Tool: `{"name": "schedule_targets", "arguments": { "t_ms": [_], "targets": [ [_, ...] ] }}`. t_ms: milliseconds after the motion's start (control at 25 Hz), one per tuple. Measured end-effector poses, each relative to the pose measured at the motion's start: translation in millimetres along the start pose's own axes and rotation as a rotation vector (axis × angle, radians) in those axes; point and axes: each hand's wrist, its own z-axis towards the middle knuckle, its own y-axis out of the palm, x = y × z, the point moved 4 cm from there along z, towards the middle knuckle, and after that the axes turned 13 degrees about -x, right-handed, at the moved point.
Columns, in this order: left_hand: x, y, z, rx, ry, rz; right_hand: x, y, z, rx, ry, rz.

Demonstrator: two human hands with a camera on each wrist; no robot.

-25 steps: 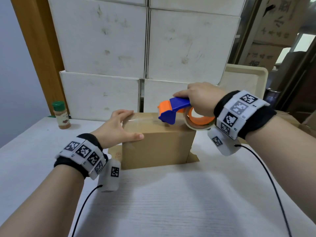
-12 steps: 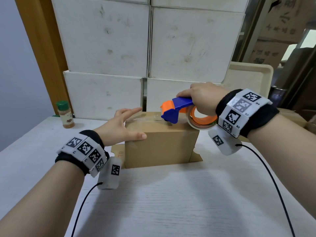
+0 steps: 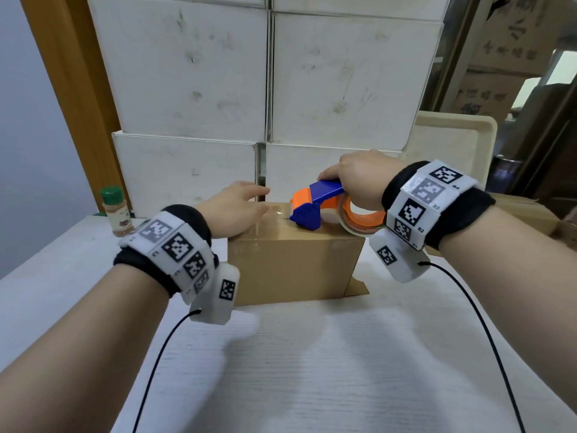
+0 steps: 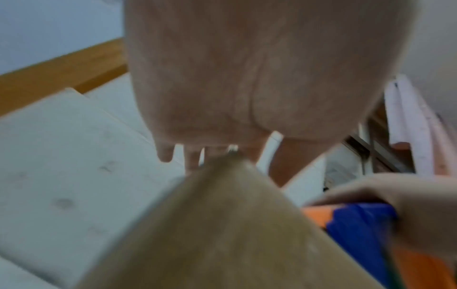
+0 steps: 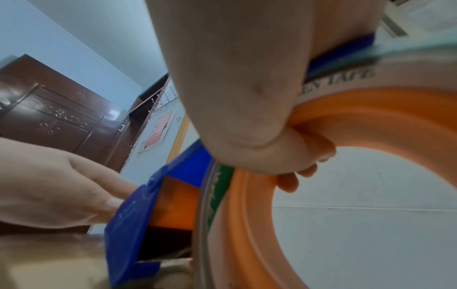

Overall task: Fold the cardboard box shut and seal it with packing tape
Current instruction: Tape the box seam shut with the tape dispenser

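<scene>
Left hand (image 3: 237,210): a second ago it clasped the 9 o'clock end of the cardboard box (image 3: 293,264), thumb down the near face, fingers over the top edge. Now the thumb is off the near face; the hand lies flatter on the top, fingers straight and reaching toward 2 o'clock, tips close to the dispenser's nose.

Tape dispenser (image 3: 312,210), gripped by the right hand (image 3: 359,179): the blue-and-orange head was lifted above the box top toward 3 o'clock. It has come down and shifted toward 9 o'clock; the blue nose now rests on the top panel near its middle.

Glossy tape shows on the top beside the nose.
</scene>
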Motion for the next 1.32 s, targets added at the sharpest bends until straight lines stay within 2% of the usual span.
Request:
{"name": "schedule_targets", "arguments": {
  "t_ms": [80,240,360,720,960,1320],
  "targets": [
    [12,11,10,0.028,0.035,0.031,-1,-1,0,-0.005,0.0,-0.005],
    [10,25,25,0.063,-0.054,0.243,-1,0,0,-0.01,0.004,0.0],
    [1,29,30,0.052,-0.071,0.344,1,-1,-1,-0.009,0.016,0.027],
    [-3,28,35,0.081,-0.133,0.332,2,-4,-2,0.032,0.027,0.017],
    [1,27,35,0.021,-0.228,0.368,3,-2,2,-0.003,0.019,-0.005],
    [-14,22,27,0.025,-0.137,0.318,26,10,-7,0.012,0.06,0.129]
  ]
}}
